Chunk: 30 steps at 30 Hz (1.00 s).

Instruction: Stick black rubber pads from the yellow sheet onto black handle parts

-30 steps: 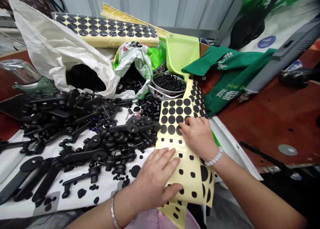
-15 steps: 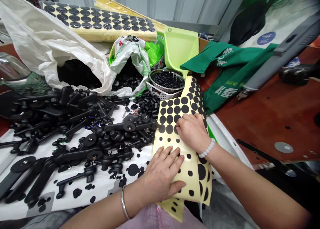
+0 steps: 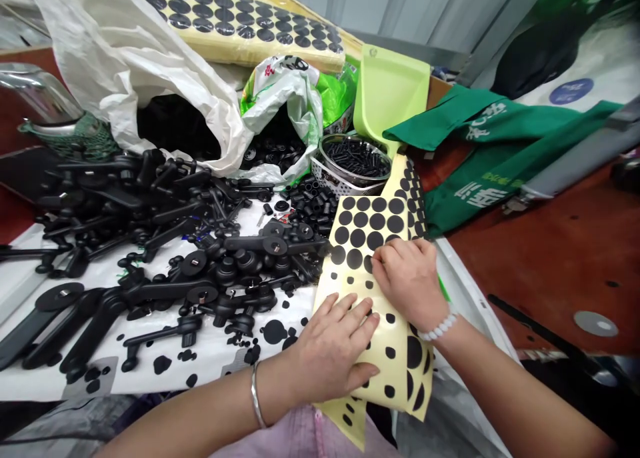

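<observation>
- A sheet of dots (image 3: 360,225) lies at the near edge of the tabletop (image 3: 550,245), with the left hand (image 3: 330,351) on it and the right hand (image 3: 407,278) just behind.
- Left of the sheet: a pile of levers (image 3: 165,231).
- Behind the sheet: a basket of screws (image 3: 356,161), then a dustpan (image 3: 387,91).
- Right of the dustpan: a cloth bag (image 3: 480,145).
- Behind the pile: a plastic bag (image 3: 125,65).

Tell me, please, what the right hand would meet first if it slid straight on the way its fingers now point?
Most likely the large black pads on the yellow sheet, just ahead of the right hand; past them lies the heap of black plastic parts. Depth is unclear.
</observation>
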Available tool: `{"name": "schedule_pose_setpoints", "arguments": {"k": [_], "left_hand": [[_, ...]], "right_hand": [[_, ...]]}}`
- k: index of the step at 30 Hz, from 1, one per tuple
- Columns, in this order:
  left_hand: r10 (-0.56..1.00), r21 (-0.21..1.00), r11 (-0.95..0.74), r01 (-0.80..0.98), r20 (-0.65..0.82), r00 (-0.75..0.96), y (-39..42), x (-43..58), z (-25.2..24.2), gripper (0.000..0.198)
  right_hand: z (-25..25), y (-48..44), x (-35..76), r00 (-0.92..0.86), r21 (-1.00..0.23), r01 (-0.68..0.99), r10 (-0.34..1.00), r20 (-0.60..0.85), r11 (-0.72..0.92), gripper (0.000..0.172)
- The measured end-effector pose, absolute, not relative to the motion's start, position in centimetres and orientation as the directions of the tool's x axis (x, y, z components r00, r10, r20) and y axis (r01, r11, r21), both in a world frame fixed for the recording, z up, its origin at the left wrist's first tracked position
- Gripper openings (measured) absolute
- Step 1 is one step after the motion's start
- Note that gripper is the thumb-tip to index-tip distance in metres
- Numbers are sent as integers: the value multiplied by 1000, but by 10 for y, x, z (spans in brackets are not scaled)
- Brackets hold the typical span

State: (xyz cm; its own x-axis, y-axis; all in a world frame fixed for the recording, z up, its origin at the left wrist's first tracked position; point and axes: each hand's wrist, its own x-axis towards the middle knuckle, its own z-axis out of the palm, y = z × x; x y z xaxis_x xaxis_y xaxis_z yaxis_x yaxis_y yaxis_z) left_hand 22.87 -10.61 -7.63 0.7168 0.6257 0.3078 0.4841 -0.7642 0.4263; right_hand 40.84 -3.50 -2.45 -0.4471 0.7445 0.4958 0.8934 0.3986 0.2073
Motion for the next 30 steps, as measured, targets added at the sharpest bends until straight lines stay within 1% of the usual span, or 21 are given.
{"name": "schedule_pose_setpoints", "arguments": {"k": [6, 10, 17, 22, 26, 30], "left_hand": [[623, 424, -766, 483, 307, 719, -105, 229, -77, 60], [631, 434, -759, 486, 306, 713, -106, 229, -79, 61], [618, 436, -769, 468, 319, 719, -104, 228, -78, 62], [623, 432, -768, 473, 334, 707, -104, 229, -77, 61], [633, 426, -762, 488, 330, 701, -105, 228, -74, 62], [623, 414, -769, 487, 317, 715, -104, 226, -71, 62]], "right_hand": [[-21, -57, 414, -523, 240, 851, 705, 479, 467, 23], [-19, -64, 418, -548, 215, 830, 684, 481, 514, 21], [-24, -69, 419, -549, 188, 828, 693, 468, 529, 20], [-18, -83, 417, -599, 143, 780, 661, 452, 610, 19], [-12, -91, 420, -626, 134, 741, 605, 493, 658, 12], [-16, -86, 419, -647, 134, 699, 541, 537, 703, 10]]}}
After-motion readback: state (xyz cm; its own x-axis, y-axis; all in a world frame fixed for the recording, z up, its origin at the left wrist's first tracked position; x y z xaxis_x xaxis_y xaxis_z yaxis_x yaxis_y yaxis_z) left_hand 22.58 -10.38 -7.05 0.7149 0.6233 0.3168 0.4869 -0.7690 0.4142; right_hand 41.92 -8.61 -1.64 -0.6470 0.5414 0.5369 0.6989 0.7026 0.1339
